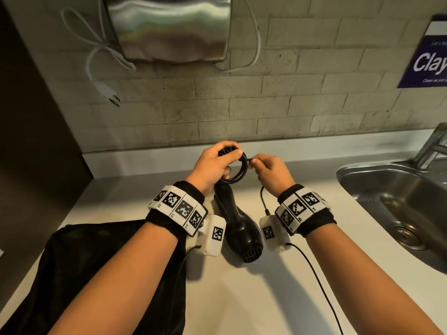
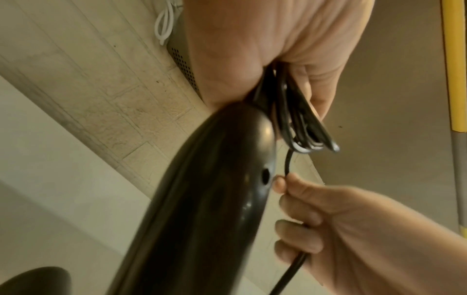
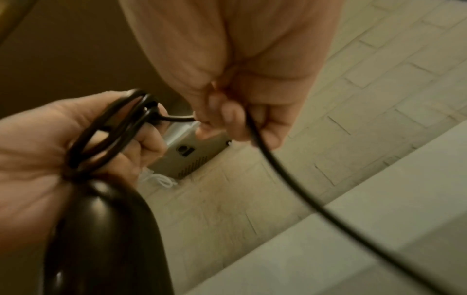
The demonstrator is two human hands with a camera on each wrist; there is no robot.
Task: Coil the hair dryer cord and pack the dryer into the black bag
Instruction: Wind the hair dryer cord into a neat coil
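Observation:
The black hair dryer [image 1: 239, 226] points its handle up and away from me, its body low over the white counter [image 1: 278, 298] between my wrists. My left hand [image 1: 217, 163] grips the coiled cord [image 1: 238, 170] and the plug at the handle's end. In the left wrist view the coil [image 2: 298, 123] sits in the left hand [image 2: 252, 49] above the handle [image 2: 202, 199]. My right hand [image 1: 263, 165] pinches the loose cord just right of the coil. The right wrist view has the right hand [image 3: 240, 79] holding the cord [image 3: 278, 169] beside the coil [image 3: 113, 135]. The black bag [image 1: 84, 262] lies flat at lower left.
A steel sink [image 1: 399, 201] with a faucet [image 1: 433, 146] fills the right side. On the brick wall hang a steel box [image 1: 169, 27], a white cable with a plug [image 1: 106, 90] and a blue sign [image 1: 430, 56]. Thin camera wires [image 1: 314, 274] trail from my wrists.

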